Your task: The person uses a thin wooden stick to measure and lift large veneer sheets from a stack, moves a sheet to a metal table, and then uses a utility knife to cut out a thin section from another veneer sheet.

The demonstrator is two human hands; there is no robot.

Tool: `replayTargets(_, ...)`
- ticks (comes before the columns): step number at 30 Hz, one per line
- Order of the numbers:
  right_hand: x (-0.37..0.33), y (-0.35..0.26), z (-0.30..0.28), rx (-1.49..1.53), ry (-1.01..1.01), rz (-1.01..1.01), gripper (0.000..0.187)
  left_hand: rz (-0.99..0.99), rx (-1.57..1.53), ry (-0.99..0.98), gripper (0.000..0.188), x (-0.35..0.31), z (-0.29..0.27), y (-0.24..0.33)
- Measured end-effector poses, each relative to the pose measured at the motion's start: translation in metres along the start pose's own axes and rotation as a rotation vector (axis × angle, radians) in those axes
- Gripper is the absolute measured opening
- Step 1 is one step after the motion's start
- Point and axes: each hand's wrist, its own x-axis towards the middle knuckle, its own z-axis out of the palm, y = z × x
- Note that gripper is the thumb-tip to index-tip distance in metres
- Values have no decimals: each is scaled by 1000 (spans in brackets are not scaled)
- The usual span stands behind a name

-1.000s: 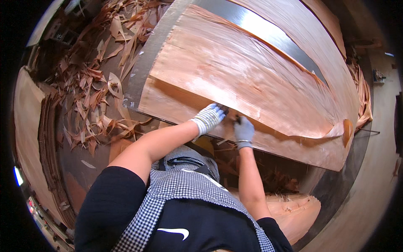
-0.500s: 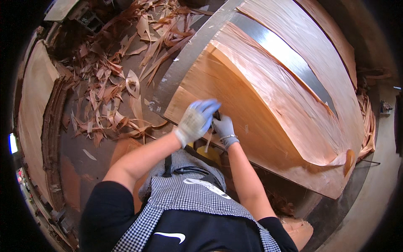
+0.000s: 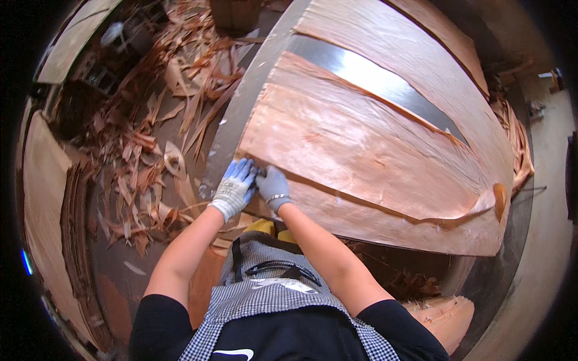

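Note:
My left hand (image 3: 235,188), in a white work glove with bluish fingers, lies with fingers stretched out at the left corner of a thin wood veneer sheet (image 3: 319,138). Close beside it, my right hand (image 3: 274,185), in a grey glove with a band at the wrist, is curled around a small dark object (image 3: 260,175). What that object is stays mostly hidden by the fingers. The sheet's near edge runs off to the right, curling up at its far end (image 3: 486,201). Under that edge a lower veneer layer (image 3: 385,216) shows on the tilted table.
Torn veneer strips (image 3: 174,156) litter the floor at left. A veneer stack (image 3: 75,240) stands at the far left. Bare shiny metal (image 3: 373,72) shows between sheets. A thin rod (image 3: 533,189) sticks out at right, and a pale wood piece (image 3: 442,316) lies at lower right.
Both hands have shifted left to the sheet's corner and moved apart slightly. The upper veneer sheet now spreads nearer to me, covering much of the orange layer. My view has shifted too.

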Motion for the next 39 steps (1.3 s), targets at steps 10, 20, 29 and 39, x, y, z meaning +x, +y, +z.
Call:
replayTargets(10, -87, 78, -103, 8, -381, -41, 19, -25, 29, 129, 37, 15, -5, 31)
replayTargets(20, -228, 181, -209, 697, 188, 338, 25, 470, -87, 32, 48, 133, 8, 205)
replayTargets(29, -153, 152, -289, 208, 223, -195, 30, 619, -16, -58, 56, 234, 89, 369)
replayTargets(39, -167, 465, -470, -230, 464, 184, 66, 367, 187, -268, 76, 219, 75, 352)
